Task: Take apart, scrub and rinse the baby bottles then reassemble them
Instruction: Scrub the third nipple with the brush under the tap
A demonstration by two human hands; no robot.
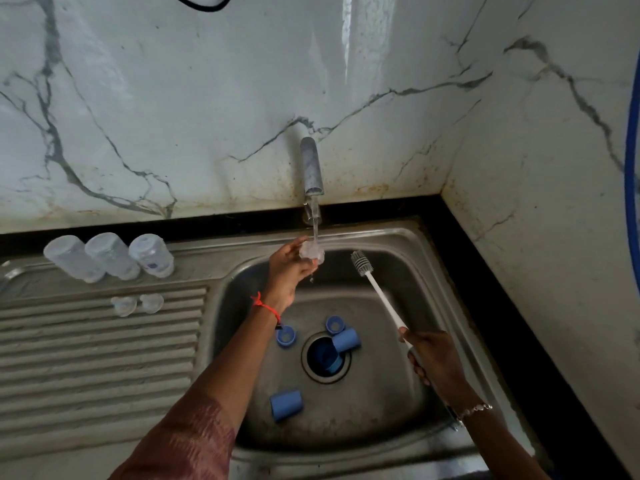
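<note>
Your left grip [289, 268] curls its fingers round a clear teat [311, 252] and holds it in the stream [315, 223] falling from the tap [311, 168], over the far side of the sink [398, 237]. Your right grip [436, 362] is closed round the white handle of the brush [379, 299]. The brush slants up and away from it, its grey head just right of the teat, apart from it and out of the water. A red thread [265, 306] circles your left wrist and a bracelet [474, 409] your right. Down in the basin two blue rings [286, 336] [335, 324] lie near the drain [325, 374]. A blue cap [346, 340] rests on its side at the drain's edge, a further blue part [327, 358] sits inside the drain, and a second cap [285, 406] lies nearer you. To the left, on the drainboard [104, 358], three clear bottles [112, 256] stand side by side along the far edge, mouths down. Two more teats [124, 305] [151, 303] sit on the ribs just in front of them.
</note>
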